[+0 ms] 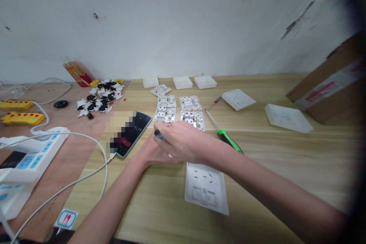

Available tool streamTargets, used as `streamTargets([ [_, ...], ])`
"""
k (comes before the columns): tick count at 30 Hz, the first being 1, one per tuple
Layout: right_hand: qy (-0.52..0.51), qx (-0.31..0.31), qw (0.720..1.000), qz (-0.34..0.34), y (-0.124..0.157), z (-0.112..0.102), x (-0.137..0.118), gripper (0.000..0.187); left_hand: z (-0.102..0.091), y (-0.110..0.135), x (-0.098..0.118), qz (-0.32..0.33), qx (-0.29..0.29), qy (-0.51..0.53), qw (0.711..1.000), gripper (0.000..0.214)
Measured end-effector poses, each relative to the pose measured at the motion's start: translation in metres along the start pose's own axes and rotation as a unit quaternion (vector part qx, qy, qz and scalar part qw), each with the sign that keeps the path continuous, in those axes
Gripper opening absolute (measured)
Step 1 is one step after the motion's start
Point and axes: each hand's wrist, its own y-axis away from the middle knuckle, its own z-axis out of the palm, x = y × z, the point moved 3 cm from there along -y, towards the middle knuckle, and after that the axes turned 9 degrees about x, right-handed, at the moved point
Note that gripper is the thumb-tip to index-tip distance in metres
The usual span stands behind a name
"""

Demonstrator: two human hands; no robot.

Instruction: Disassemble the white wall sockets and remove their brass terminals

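Well, far to the left of the fingers, two yellow power strips (15,104) and a white power strip (34,156) lie among white cables, and closer in, a heap of small black and white plastic parts (100,99) sits just in front of a bottle (77,73) lying on its side. Just left of the fingers is a partly blurred phone (134,133) on a wooden table (257,160). The right hand (183,141) has its thumb and fingers pressed together, pinching a small dark-tipped tool (157,134). The left hand (151,151) lies beneath it, and I cannot tell what its hidden fingers are doing. Ahead of the fingertips are five open sockets (177,108) with their metal parts showing, and beyond them three closed white sockets (182,82). Below the fingers lies a flat white socket plate (206,188). To the right are a green-handled screwdriver (227,140), two more white sockets (238,99) and a cardboard box (328,84). Judging by the layout, about half the sockets look closed up, while the rest stand open.
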Motion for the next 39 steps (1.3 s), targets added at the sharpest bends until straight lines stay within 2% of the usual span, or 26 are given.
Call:
streamTargets([
  [4,-0.049,0.022,0.998,0.027,0.016,0.004,0.014,0.023,0.002,-0.002,0.005,0.051,-0.015,0.017,0.998,0.050],
  [9,-0.173,0.101,0.977,0.079,0.041,0.007,0.029,0.024,-0.002,-0.005,0.007,0.075,-0.014,-0.001,0.997,0.066],
  [11,-0.244,0.141,0.954,0.103,0.049,0.006,0.036,0.024,-0.003,-0.005,0.006,0.057,-0.013,-0.013,0.998,0.072],
  [14,-0.335,0.228,0.902,0.151,0.059,0.000,0.050,0.023,-0.006,-0.004,0.003,0.023,0.003,-0.053,0.998,0.080],
  [16,-0.370,0.259,0.874,0.179,0.065,-0.002,0.059,0.023,-0.007,-0.002,0.003,0.001,0.015,-0.094,0.996,0.094],
  [18,-0.382,0.260,0.865,0.194,0.072,-0.001,0.064,0.023,-0.008,0.004,0.004,-0.025,0.014,-0.127,0.991,0.105],
  [20,-0.377,0.252,0.867,0.207,0.080,0.001,0.068,0.022,-0.011,0.012,0.007,-0.049,0.002,-0.145,0.988,0.105],
  [27,-0.370,0.217,0.870,0.243,0.101,0.017,0.075,0.027,-0.028,0.042,0.028,-0.035,-0.055,-0.144,0.987,0.054],
  [29,-0.385,0.217,0.863,0.246,0.101,0.023,0.076,0.028,-0.032,0.039,0.031,-0.046,-0.042,-0.116,0.991,0.054],
  [32,-0.420,0.222,0.849,0.231,0.098,0.029,0.077,0.027,-0.030,0.024,0.034,-0.034,-0.019,-0.069,0.997,0.072],
  [34,-0.432,0.225,0.847,0.215,0.097,0.032,0.077,0.025,-0.024,0.014,0.034,-0.018,-0.035,-0.054,0.998,0.079],
  [39,-0.413,0.240,0.855,0.200,0.099,0.031,0.076,0.023,-0.012,0.002,0.022,-0.014,-0.061,-0.045,0.997,0.076],
])
